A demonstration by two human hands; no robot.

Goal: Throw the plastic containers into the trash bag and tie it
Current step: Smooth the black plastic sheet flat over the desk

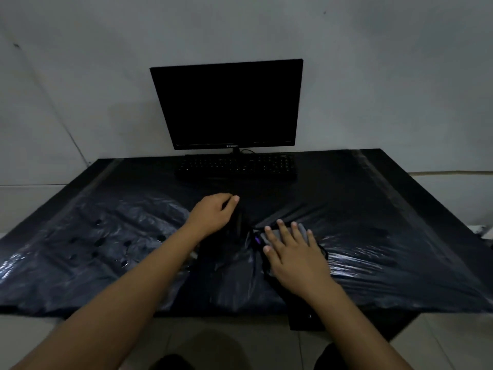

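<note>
A dim room with a pale grey wall (80, 62) behind a black table (373, 166); shiny plastic sheeting (88, 252) covers most of the tabletop, crinkled and catching the light; at the far left of it several small dark round spots (98, 222) show on the plastic, too dim to tell what they are. Toward the middle, the left hand (210, 214) reaches forward, its fingers curled round a gathered black fold of the trash bag (229, 265), thumb tip pointing right; the bag itself lies on the table near the front edge, between the two forearms, dark and creased. Behind it stand a black keyboard (236, 165) and, further back against the wall, a dark monitor (226, 105). Just right of the bag's bunched neck, the right hand (293, 257) lies flat with fingers spread and straight, pressing down on the bag over a greyish patch (277, 233) with a small purple mark; whether that is a plastic container cannot be told. The hands are apart, near each other.
</note>
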